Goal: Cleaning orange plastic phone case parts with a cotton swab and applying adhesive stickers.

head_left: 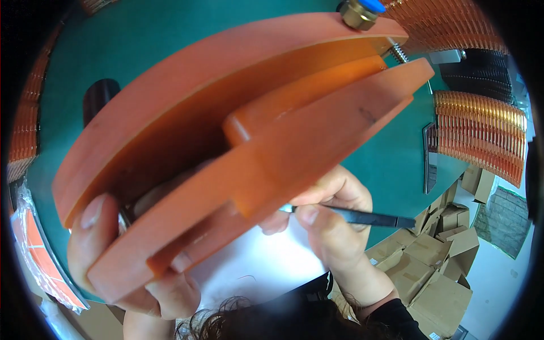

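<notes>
A large orange clamp-like part (pixel 334 124), made of two long curved plates, fills the middle of the head view, held up over the green table. At its far right end are a brass fitting (pixel 358 16) with a blue cap and a metal spring (pixel 399 52) between the plates. My left hand (pixel 93 243) is closed around the part's lower left end. My right hand (pixel 340 229), under the near plate, pinches a slim black tool (pixel 377 218) with a flat handle. The tool's tip is hidden behind the plate, so its exact kind is unclear.
Rows of copper-coloured pieces (pixel 481 133) stand at the right, beside a black stack (pixel 479 76). A dark cylinder (pixel 102 97) is behind the orange part. A flat dark object (pixel 430 161) lies by the table's right edge. Cardboard boxes (pixel 430 272) sit below; a plastic-wrapped pack (pixel 45 249) is left.
</notes>
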Available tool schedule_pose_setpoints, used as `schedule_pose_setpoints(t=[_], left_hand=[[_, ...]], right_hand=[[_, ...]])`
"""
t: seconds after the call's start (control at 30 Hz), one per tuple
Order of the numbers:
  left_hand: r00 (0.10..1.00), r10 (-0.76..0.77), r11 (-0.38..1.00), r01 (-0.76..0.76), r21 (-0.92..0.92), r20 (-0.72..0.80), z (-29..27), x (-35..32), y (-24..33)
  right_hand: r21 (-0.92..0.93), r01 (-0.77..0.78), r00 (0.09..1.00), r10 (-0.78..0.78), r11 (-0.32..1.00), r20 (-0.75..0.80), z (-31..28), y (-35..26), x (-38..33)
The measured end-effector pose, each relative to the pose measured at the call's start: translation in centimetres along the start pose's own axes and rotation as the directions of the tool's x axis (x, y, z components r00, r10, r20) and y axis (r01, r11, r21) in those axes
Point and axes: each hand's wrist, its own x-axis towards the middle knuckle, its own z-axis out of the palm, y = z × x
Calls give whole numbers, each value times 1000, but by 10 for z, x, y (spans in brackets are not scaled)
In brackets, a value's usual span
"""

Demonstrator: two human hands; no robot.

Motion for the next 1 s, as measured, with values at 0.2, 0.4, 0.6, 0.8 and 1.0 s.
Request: schedule_pose_setpoints(t=[0.2,0.4,0.6,0.8,1.0], left_hand=[[992,-26,1000,27,2,-126,14,13,-1],[980,-175,907,122,-404,-98,24,27,5],[960,-266,822,176,-541,-92,15,55,20],[841,-498,494,474,-729,209,-30,90,48],[710,-324,729,608,-313,625,-26,140,112]], right_hand=[[151,-31,1000,31,988,1,-14,3,0],[391,-74,997,58,918,52,-12,-10,-17],[330,-62,998,56,942,27,-5,-27,-33],[226,31,989,-63,974,132,-32,-48,-72],[328,278,953,-302,903,24,-69,-75,-114]])
